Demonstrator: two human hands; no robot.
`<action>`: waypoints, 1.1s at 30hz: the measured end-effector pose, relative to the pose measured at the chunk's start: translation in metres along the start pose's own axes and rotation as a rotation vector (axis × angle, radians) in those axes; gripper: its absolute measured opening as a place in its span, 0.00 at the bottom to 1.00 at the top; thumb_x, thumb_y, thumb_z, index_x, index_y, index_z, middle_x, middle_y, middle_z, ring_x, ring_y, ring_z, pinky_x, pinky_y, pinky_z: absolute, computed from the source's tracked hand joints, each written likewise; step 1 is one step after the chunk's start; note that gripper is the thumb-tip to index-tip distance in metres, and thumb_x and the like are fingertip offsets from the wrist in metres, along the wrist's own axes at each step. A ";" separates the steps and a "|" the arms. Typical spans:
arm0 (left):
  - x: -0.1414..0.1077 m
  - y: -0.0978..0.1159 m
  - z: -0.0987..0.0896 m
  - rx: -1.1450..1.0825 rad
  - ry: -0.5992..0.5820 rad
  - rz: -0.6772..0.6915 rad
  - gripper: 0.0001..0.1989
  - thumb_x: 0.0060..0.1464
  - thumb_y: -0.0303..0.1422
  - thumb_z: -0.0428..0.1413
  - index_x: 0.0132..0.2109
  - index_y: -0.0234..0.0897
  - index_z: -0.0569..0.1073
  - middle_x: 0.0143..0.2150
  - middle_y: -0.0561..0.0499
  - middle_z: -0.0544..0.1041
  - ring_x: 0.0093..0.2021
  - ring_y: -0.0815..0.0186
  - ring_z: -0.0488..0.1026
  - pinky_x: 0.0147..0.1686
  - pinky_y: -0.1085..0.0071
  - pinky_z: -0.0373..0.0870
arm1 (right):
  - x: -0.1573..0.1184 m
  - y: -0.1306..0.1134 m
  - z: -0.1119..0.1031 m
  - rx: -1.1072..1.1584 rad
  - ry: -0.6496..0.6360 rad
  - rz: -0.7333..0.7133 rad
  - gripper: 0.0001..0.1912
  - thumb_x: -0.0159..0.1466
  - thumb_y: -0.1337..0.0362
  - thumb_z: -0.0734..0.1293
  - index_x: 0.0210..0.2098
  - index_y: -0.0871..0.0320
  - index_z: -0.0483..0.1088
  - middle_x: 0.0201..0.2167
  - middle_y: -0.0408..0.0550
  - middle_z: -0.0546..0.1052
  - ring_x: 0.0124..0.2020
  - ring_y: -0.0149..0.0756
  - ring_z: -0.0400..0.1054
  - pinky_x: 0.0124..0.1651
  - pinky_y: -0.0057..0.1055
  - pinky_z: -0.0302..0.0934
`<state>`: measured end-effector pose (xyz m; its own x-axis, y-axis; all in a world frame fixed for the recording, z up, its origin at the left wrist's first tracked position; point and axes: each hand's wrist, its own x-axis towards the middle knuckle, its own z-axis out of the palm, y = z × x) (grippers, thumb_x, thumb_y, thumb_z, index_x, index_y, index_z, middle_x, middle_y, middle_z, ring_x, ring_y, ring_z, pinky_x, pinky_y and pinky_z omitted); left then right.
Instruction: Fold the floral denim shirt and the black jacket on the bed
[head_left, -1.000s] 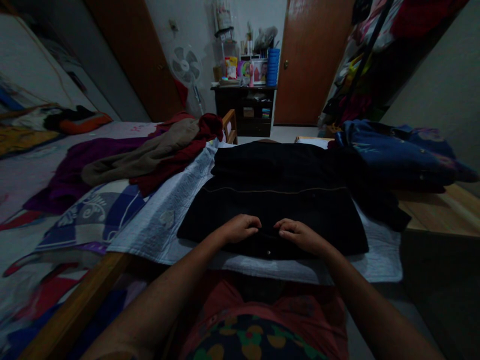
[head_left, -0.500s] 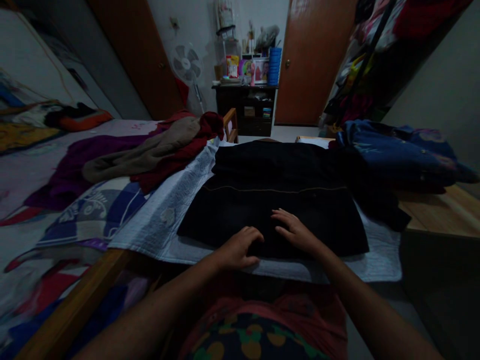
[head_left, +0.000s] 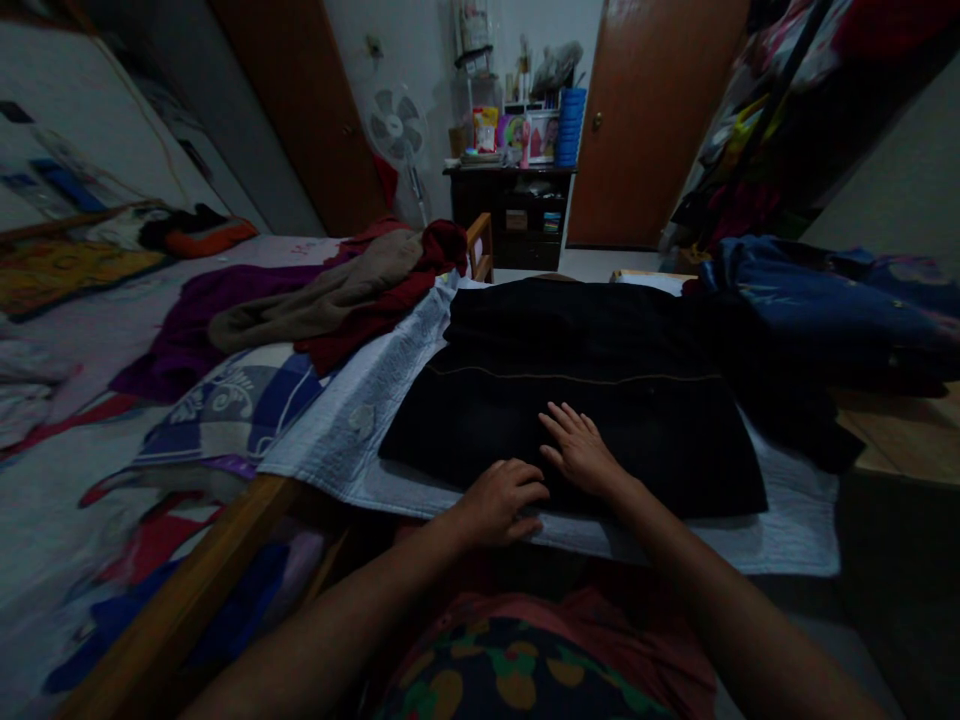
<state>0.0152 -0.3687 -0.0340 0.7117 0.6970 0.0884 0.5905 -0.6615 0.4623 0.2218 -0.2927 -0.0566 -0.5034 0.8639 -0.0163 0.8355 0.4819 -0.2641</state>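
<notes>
A black garment [head_left: 637, 430] with a thin tan seam line lies spread over a pale blue quilted cloth [head_left: 330, 440]. My left hand [head_left: 506, 500] rests at the garment's near edge, its fingers apart and slightly bent, with the thumb by the pale cloth. To its right and a little farther off, my right hand [head_left: 579, 448] lies on the black fabric with the fingers spread. Neither hand holds anything.
On the bed at left lie a grey-brown garment [head_left: 315, 295], a purple cloth [head_left: 187, 315] and a blue-white checked pillow [head_left: 232, 405]. Folded blue clothes [head_left: 832, 300] sit at right on a wooden surface [head_left: 900, 430]. A fan [head_left: 397, 125] stands behind.
The view has shifted, so the scene sits farther right. My right hand's fingers have spread and point farther forward on the black garment. My left hand remains near the edge.
</notes>
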 end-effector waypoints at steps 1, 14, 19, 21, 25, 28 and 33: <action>0.001 0.001 0.001 0.019 -0.002 -0.010 0.18 0.55 0.41 0.58 0.51 0.42 0.71 0.53 0.46 0.71 0.53 0.57 0.65 0.51 0.62 0.61 | 0.002 -0.001 0.002 0.002 -0.007 -0.025 0.31 0.68 0.51 0.55 0.68 0.53 0.52 0.71 0.49 0.47 0.71 0.46 0.36 0.67 0.50 0.38; 0.035 -0.032 -0.019 0.196 0.105 -0.170 0.14 0.59 0.33 0.53 0.52 0.39 0.71 0.55 0.45 0.71 0.57 0.58 0.65 0.57 0.60 0.60 | 0.061 0.006 -0.006 -0.056 0.027 0.047 0.31 0.69 0.51 0.55 0.67 0.59 0.54 0.70 0.52 0.48 0.71 0.46 0.37 0.68 0.48 0.37; 0.031 -0.056 -0.007 0.286 0.090 -0.336 0.30 0.58 0.45 0.54 0.65 0.44 0.60 0.69 0.44 0.56 0.69 0.44 0.47 0.63 0.42 0.46 | 0.074 0.008 -0.003 -0.061 0.028 -0.006 0.31 0.69 0.51 0.54 0.66 0.59 0.55 0.70 0.51 0.50 0.70 0.44 0.39 0.68 0.47 0.37; 0.027 -0.058 -0.001 0.279 0.063 -0.360 0.31 0.59 0.47 0.51 0.67 0.46 0.57 0.71 0.45 0.53 0.69 0.42 0.44 0.63 0.40 0.45 | 0.082 0.015 -0.003 -0.065 0.041 0.017 0.31 0.69 0.51 0.54 0.66 0.60 0.55 0.70 0.52 0.50 0.70 0.44 0.40 0.67 0.46 0.38; 0.028 -0.051 -0.004 0.251 0.005 -0.398 0.34 0.57 0.48 0.51 0.68 0.46 0.56 0.72 0.44 0.50 0.70 0.41 0.41 0.63 0.38 0.44 | 0.102 0.024 -0.009 -0.049 0.066 0.105 0.32 0.68 0.52 0.55 0.67 0.64 0.53 0.68 0.58 0.56 0.68 0.46 0.46 0.64 0.43 0.46; 0.036 -0.050 -0.023 0.196 -0.106 -0.424 0.37 0.51 0.47 0.58 0.66 0.45 0.60 0.70 0.42 0.54 0.69 0.38 0.46 0.60 0.40 0.52 | 0.115 0.025 -0.013 -0.075 0.120 0.151 0.28 0.68 0.54 0.57 0.64 0.60 0.58 0.64 0.59 0.63 0.64 0.49 0.54 0.62 0.48 0.45; 0.069 -0.080 -0.073 0.094 -0.074 -0.386 0.24 0.54 0.38 0.56 0.57 0.40 0.69 0.57 0.42 0.73 0.56 0.52 0.70 0.54 0.57 0.66 | 0.125 0.029 -0.006 -0.108 0.201 0.215 0.25 0.68 0.55 0.56 0.61 0.59 0.62 0.64 0.59 0.62 0.64 0.51 0.54 0.61 0.50 0.45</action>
<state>-0.0107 -0.2478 -0.0004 0.4541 0.8796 -0.1416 0.8498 -0.3798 0.3656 0.1844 -0.1698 -0.0606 -0.2675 0.9543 0.1335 0.9422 0.2881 -0.1709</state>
